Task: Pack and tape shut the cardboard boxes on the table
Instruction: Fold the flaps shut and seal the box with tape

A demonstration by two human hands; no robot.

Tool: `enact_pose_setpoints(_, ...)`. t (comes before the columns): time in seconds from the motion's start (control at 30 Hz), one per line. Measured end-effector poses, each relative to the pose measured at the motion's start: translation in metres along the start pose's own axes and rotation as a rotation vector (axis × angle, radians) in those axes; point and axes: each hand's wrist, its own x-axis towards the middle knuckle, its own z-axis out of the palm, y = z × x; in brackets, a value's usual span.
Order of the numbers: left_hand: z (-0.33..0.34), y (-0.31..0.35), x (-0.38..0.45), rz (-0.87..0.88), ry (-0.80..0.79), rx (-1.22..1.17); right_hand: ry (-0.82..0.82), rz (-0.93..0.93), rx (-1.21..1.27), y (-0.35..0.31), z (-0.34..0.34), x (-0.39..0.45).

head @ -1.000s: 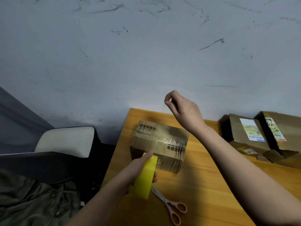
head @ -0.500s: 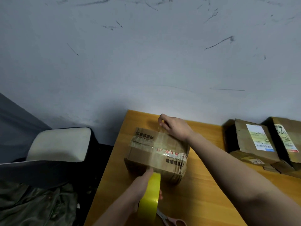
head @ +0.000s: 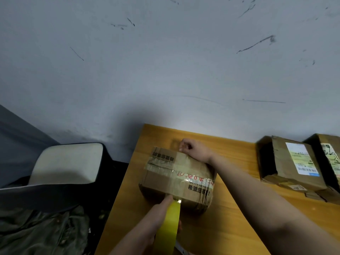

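Taping the box [head: 176, 179]: your right hand [head: 195, 150] pinches the strip's end, left hand [head: 161, 216] grips the roll [head: 168, 229]; next press it flat, then cut.

My left hand [head: 161, 214] and right hand [head: 195, 150] are bare, without gloves, rings or a watch. Both my forearms are uncovered too; no sleeve reaches into view.

Box [head: 176, 173] on table [head: 230, 227], left.
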Motion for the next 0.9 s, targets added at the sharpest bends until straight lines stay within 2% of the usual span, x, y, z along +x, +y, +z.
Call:
enact_pose_setpoints(0.13,0.000,-0.005,0.002,-0.001,0.005,-0.032,-0.282,0.359,0.227,0.000,-0.010,0.002)
enact_pose_setpoints(0.17,0.000,-0.006,0.004,0.003,0.003,-0.038,-0.335,0.420,0.202,-0.001,-0.010,0.003)
enact_pose_setpoints(0.23,-0.001,-0.005,0.004,0.007,-0.002,-0.043,-0.387,0.452,-0.010,-0.006,-0.010,0.006)
enact_pose_setpoints(0.3,-0.001,-0.005,0.005,0.013,-0.012,-0.041,-0.181,0.425,-0.255,-0.012,-0.005,0.011)
enact_pose_setpoints(0.37,-0.002,-0.003,0.003,0.012,-0.017,-0.036,0.137,0.331,-0.278,-0.019,0.004,0.005)
enact_pose_setpoints(0.4,-0.003,-0.004,0.004,0.011,-0.018,-0.036,0.201,0.243,-0.260,-0.027,0.012,-0.003)
enact_pose_setpoints(0.47,-0.002,-0.003,0.005,0.012,-0.011,-0.031,0.162,0.131,-0.359,-0.047,0.032,-0.023)
enact_pose_setpoints(0.57,0.001,-0.001,0.008,0.016,0.001,-0.024,0.229,0.143,-0.566,-0.055,0.056,-0.036)
enact_pose_setpoints(0.77,0.001,0.000,0.010,0.022,0.007,-0.018,0.174,0.192,-0.566,-0.053,0.053,-0.033)
enact_pose_setpoints(0.83,0.002,0.000,0.007,0.039,0.003,-0.012,0.229,0.124,-0.621,-0.054,0.068,-0.049)
enact_pose_setpoints(0.9,0.004,0.003,0.007,0.054,0.000,-0.022,0.365,0.025,-0.625,-0.050,0.086,-0.073)
